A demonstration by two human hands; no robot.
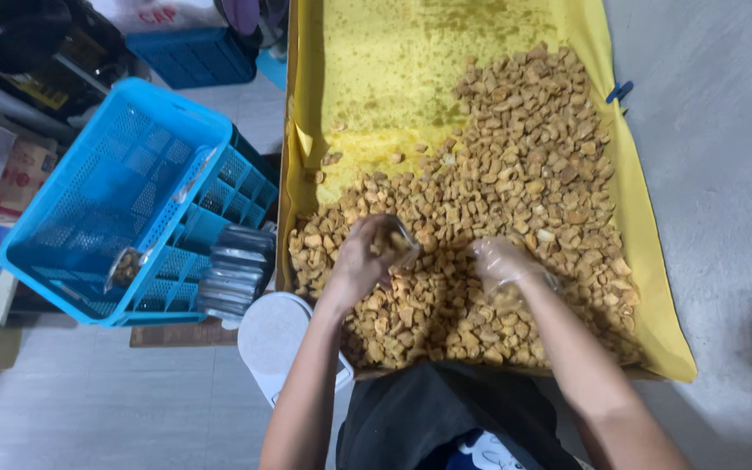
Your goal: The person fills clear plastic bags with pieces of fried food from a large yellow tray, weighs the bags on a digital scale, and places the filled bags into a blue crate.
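Two hands at work over one long tray lined with yellow sheet (628, 200), set on a grey floor (724, 174). Left hand (360, 261) closed around a small clear pouch (400, 244), held just above the heap; right hand (502, 261), in a thin clear glove, fingers curled down into the heap, apart from the left. Heap of small golden-brown fried snack pieces (515, 174), too many to count, fills the near and right part of the tray; far left part shows bare oily yellow lining. One blue clip (620, 90) on the tray's right edge. Left of the tray: two stacked blue plastic crates (124, 191), the upper tilted, one filled pouch (125, 265) lying inside it; one row of flat silvery pouches (235, 274) standing against the lower crate; one white round-cornered scale (276, 335) beside the left forearm. Cardboard boxes (19, 174) at far left, count unclear.
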